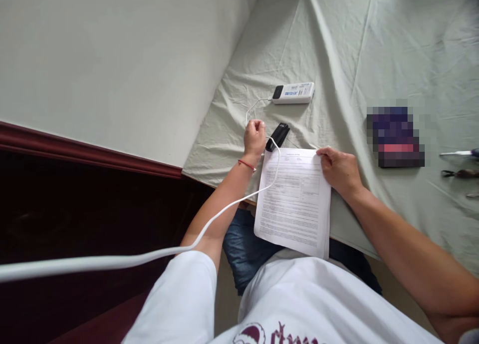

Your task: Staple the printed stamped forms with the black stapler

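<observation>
Right hand pinches the paper stack by its top right corner. Left hand curled shut; can't tell if it grips the white cable. Paper sits between the hands, bodyward. Black stapler just right of left hand; power bank beyond.
</observation>
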### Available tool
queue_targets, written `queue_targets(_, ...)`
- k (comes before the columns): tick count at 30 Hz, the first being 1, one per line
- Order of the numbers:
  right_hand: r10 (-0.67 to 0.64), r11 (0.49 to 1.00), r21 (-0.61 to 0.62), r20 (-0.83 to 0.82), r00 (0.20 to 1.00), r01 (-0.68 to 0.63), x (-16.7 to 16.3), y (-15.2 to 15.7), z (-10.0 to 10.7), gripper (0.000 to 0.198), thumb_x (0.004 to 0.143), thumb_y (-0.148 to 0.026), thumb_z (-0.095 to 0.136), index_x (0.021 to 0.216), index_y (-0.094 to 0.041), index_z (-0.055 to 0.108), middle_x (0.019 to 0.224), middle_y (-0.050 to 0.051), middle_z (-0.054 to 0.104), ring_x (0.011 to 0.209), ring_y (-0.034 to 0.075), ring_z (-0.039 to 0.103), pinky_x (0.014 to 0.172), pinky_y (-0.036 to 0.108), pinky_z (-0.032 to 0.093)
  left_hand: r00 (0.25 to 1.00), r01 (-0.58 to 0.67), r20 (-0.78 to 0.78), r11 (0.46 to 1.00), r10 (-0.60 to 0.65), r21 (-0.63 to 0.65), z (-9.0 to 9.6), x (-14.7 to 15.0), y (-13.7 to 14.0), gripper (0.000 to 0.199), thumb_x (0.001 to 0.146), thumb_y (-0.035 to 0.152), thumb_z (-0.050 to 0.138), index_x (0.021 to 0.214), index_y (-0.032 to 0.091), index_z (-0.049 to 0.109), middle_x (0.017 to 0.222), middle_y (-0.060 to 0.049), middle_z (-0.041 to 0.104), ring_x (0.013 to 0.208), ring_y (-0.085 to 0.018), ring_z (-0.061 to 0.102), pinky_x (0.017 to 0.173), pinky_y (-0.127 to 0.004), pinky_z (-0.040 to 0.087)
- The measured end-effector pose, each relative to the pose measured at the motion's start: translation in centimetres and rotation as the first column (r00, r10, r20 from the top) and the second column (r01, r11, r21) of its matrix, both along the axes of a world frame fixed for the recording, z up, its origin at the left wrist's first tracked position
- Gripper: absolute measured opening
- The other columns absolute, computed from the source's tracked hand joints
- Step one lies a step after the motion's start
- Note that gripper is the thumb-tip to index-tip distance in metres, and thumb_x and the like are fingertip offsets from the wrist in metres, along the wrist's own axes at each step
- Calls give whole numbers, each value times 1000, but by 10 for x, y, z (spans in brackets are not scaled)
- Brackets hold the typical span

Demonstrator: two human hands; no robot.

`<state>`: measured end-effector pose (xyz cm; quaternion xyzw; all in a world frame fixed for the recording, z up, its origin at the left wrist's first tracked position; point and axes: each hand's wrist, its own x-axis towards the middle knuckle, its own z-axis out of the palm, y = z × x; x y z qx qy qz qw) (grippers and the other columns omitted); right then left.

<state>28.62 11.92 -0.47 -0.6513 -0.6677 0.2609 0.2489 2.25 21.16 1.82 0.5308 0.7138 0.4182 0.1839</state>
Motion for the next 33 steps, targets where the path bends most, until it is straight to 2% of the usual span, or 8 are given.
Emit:
queue_targets(6, 2, 1000, 7, -21, 1000, -2, 1, -1, -1, 38, 97, -18, 53, 117, -20, 85, 103, 11, 86, 94, 33, 81, 86, 40, 58, 953, 196, -205, 970, -223, -145, -15, 17, 41, 14, 108, 29, 59, 103, 22, 70, 122, -11, 76, 130, -26, 66, 120, -41, 43)
queue_targets(12, 1, 1000, 13, -30, 1000, 0, 1, -2, -3, 37, 97, -18, 52, 115, -21, 85, 100, 10, 86, 92, 31, 81, 84, 39, 58, 923, 233, -260, 949, -285, -211, -32, 19, 42, 33, 114, 40, 48, 103, 21, 73, 124, -14, 76, 135, -27, 65, 122, -43, 42)
queue_targets(17, 11, 999, 36, -36, 999, -10, 2, -2, -8, 35, 97, -21, 53, 112, -24, 84, 98, 9, 85, 87, 30, 79, 80, 39, 56, 931, 152, -314, 978, -189, -139, -39, 24, 31, 46, 115, 48, 38, 108, 20, 74, 120, -17, 77, 133, -29, 66, 124, -47, 41)
queue_targets(22, 4, 998, 63, -33, 999, -2, 3, -3, -10, 34, 95, -21, 53, 110, -25, 84, 95, 8, 85, 84, 28, 78, 78, 37, 55, 941, 113, -314, 991, -129, -68, -39, 28, 28, 46, 115, 47, 38, 103, 19, 72, 115, -18, 77, 133, -30, 65, 125, -49, 40)
queue_targets(26, 12, 999, 48, -51, 999, -10, 3, -3, -8, 33, 96, -21, 53, 110, -25, 83, 97, 8, 85, 85, 27, 78, 78, 37, 54, 984, 80, -152, 995, -88, -58, -38, 21, 31, 48, 116, 48, 35, 98, 22, 71, 109, -14, 77, 125, -28, 69, 121, -48, 44)
queue_targets(29, 28, 999, 43, -41, 999, -26, 2, -3, -7, 34, 98, -22, 52, 111, -25, 83, 101, 8, 85, 90, 28, 79, 82, 38, 55, 1000, -19, 1, 999, 19, -45, -33, 13, 29, 55, 116, 52, 28, 99, 22, 70, 111, -13, 75, 121, -27, 70, 118, -46, 47)
queue_targets(31, 37, 998, 47, -27, 999, -36, 2, -3, -7, 35, 99, -20, 51, 112, -24, 83, 103, 8, 86, 93, 29, 79, 84, 38, 55, 993, -96, 68, 995, 97, -20, -25, 6, 18, 55, 115, 53, 27, 101, 21, 68, 113, -14, 73, 119, -26, 70, 115, -45, 50)
queue_targets(33, 52, 997, 52, -22, 998, -51, 1, -3, -7, 35, 99, -19, 51, 111, -24, 83, 104, 8, 86, 94, 30, 79, 84, 38, 55, 983, -146, 119, 988, 141, 41, -13, 0, -9, 52, 114, 57, 29, 102, 22, 65, 116, -12, 70, 117, -23, 70, 107, -40, 54)
